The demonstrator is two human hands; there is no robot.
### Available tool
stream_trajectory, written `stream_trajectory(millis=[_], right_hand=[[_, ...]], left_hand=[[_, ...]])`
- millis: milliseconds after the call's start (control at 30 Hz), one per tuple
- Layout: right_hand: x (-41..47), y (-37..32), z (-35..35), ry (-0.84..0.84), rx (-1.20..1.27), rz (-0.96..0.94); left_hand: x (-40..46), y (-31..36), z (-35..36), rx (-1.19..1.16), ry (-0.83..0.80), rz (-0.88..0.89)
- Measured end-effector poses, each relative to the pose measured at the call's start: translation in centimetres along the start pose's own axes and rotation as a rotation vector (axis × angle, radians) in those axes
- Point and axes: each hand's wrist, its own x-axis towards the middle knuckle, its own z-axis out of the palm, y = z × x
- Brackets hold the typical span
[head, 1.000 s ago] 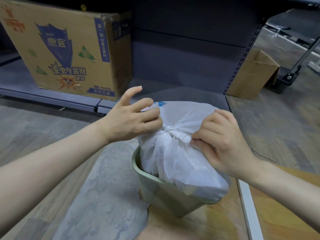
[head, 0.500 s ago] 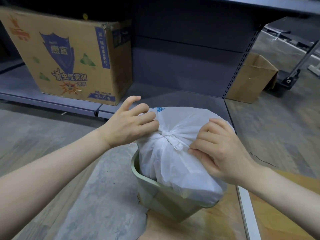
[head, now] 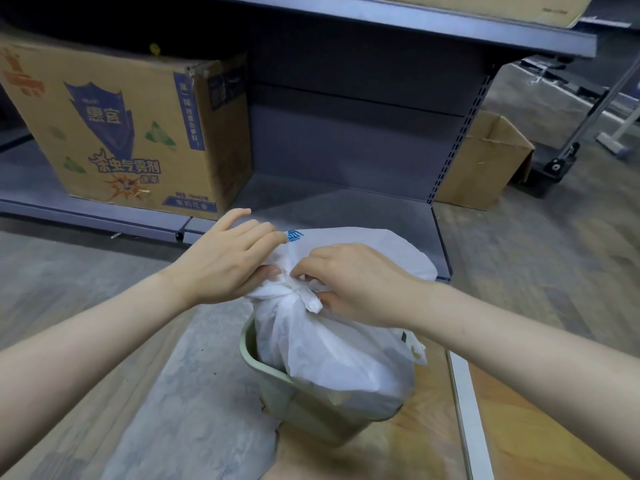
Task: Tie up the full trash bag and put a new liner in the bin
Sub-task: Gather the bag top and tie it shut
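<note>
Left hand (head: pixel 228 261) and right hand (head: pixel 356 282) both pinch the knot (head: pixel 298 292) atop the white trash bag (head: pixel 332 348), which sits in the green bin (head: pixel 277 382) on the floor. Printed carton (head: pixel 124 133) on the shelf (head: pixel 104 216) behind, plain box (head: pixel 485 161) at far right, both well apart.

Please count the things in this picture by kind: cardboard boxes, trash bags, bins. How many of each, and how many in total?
Cardboard boxes: 2, a printed one on the shelf and a plain one on the floor
Trash bags: 1
Bins: 1
Total: 4
</note>
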Motion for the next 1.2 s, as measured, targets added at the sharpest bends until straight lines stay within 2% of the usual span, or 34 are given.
stream_trajectory(millis=[167,333,467,567,633,700,1200], right_hand=[[0.8,0.7,-0.8,-0.134,-0.035,-0.046],[1.0,2.0,-1.8,-0.178,-0.002,-0.064],[1.1,2.7,-3.6,-0.268,0.119,0.023],[1.4,3.0,-5.7,-0.355,0.193,0.103],[1.5,3.3,-7.6,-0.354,0.243,0.148],[1.5,3.4,-9.6,-0.335,0.266,0.170],[4.2,1.8,-29.1,-0.321,0.165,0.109]], left_hand=[[0.5,-0.8,-0.2,-0.005,-0.051,-0.076],[1.5,-1.6,-0.6,-0.067,-0.167,-0.155],[2.6,-0.9,-2.5,-0.174,-0.352,-0.280],[3.8,-0.4,-4.9,-0.320,-0.538,-0.451],[4.5,-0.2,-6.7,-0.326,-0.698,-0.519],[5.6,-0.2,-8.8,-0.324,-0.777,-0.536],[14.1,-7.3,-28.4,-0.320,-0.897,-0.689]])
